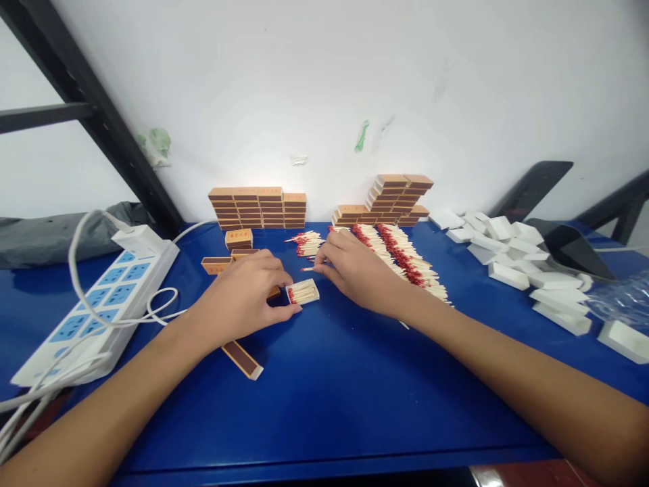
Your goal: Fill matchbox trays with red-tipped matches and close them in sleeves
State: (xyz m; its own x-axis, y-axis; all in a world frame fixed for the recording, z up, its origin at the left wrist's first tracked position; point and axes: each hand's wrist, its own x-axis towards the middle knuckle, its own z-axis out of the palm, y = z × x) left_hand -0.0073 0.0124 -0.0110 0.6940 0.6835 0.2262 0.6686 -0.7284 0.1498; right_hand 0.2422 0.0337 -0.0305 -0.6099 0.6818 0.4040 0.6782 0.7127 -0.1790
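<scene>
My left hand (248,294) grips a small white matchbox tray (310,301) between thumb and fingers. Inside it lies a layer of matches (303,291) with their red heads toward the left. Just beyond the tray, my right hand (352,264) pinches a single match (308,270), red head pointing left. A small heap of matches (308,243) lies beyond that hand, and long rows of matches (410,253) stretch to its right. Partly hidden by my left hand and wrist are several matchbox sleeves, one of them a brown sleeve (243,358) nearest me.
Matchboxes are stacked against the wall at left (258,207) and right (393,199). One matchbox (238,238) stands before the left stack. White trays (499,247) are piled at right, near a clear plastic bottle (623,297). A power strip (96,311) with cables lies left on the blue table (334,406).
</scene>
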